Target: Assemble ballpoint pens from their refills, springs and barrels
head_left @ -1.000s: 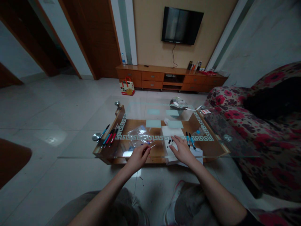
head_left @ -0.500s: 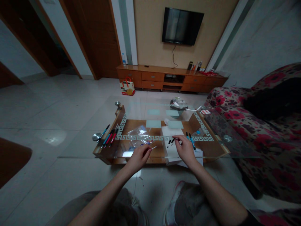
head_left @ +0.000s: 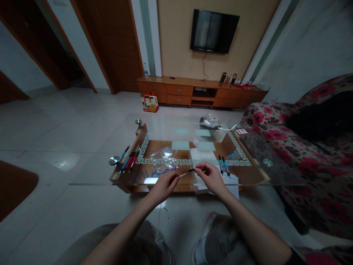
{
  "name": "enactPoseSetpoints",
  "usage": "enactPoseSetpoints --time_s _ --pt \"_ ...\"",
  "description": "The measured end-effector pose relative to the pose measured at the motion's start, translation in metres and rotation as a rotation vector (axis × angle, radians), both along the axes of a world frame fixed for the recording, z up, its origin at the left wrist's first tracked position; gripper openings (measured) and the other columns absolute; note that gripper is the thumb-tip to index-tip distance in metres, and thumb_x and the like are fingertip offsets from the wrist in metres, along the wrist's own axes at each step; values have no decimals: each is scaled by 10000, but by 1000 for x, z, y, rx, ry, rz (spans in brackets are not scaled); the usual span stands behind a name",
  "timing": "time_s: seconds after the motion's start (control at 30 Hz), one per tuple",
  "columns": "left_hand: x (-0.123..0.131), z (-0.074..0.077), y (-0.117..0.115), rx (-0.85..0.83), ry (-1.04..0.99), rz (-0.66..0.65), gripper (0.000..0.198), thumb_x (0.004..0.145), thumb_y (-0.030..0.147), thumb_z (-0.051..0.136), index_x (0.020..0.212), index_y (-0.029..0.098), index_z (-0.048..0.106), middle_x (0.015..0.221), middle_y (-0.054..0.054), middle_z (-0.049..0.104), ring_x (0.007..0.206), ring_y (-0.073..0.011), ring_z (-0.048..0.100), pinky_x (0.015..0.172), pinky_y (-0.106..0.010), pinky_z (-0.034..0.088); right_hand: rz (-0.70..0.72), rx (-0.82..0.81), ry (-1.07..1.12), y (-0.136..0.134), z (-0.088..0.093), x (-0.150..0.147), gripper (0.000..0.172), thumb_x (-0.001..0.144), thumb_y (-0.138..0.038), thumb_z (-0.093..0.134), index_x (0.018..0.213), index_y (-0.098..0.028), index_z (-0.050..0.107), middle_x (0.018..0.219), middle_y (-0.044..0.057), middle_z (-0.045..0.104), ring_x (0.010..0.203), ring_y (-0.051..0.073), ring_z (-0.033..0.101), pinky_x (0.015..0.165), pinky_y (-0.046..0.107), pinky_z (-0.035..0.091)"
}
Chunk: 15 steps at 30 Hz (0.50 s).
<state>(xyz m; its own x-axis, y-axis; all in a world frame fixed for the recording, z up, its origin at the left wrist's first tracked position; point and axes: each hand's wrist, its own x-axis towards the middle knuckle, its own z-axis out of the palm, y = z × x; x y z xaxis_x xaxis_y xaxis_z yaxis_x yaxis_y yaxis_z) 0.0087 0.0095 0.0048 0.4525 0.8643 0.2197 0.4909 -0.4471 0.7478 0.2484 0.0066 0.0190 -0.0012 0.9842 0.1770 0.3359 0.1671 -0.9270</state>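
My left hand (head_left: 164, 185) is closed in a pinch on a thin pale pen refill (head_left: 182, 174) over the near edge of the glass coffee table (head_left: 91, 173). My right hand (head_left: 211, 176) is closed on a small black pen part (head_left: 191, 170) and holds it against the refill's tip, between the two hands. A white sheet of paper (head_left: 201, 156) lies just beyond my right hand. Two blue pens (head_left: 223, 165) lie to its right. A clear plastic bag (head_left: 163, 158) lies beyond my left hand.
Several red and blue pens (head_left: 127, 159) lie at the table's left end. A round dish with wrappers (head_left: 210, 122) stands at the far side. A floral sofa (head_left: 306, 154) runs along the right. A wooden TV cabinet (head_left: 198, 92) and a gift bag (head_left: 149, 102) are beyond.
My right hand left the white paper, picked up a small black part and carried it left to meet the refill in my left hand. My left hand barely moved.
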Motion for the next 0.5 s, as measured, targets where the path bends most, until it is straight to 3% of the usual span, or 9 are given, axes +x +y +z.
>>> enactPoseSetpoints --time_s 0.5 --pt "0 1 0 4 -17 9 227 984 322 454 924 194 631 838 -28 660 759 -166 593 705 -258 417 30 -10 -44 0 -5 -3 192 834 -343 649 943 -197 708 875 41 721 739 170 633 632 274 476"
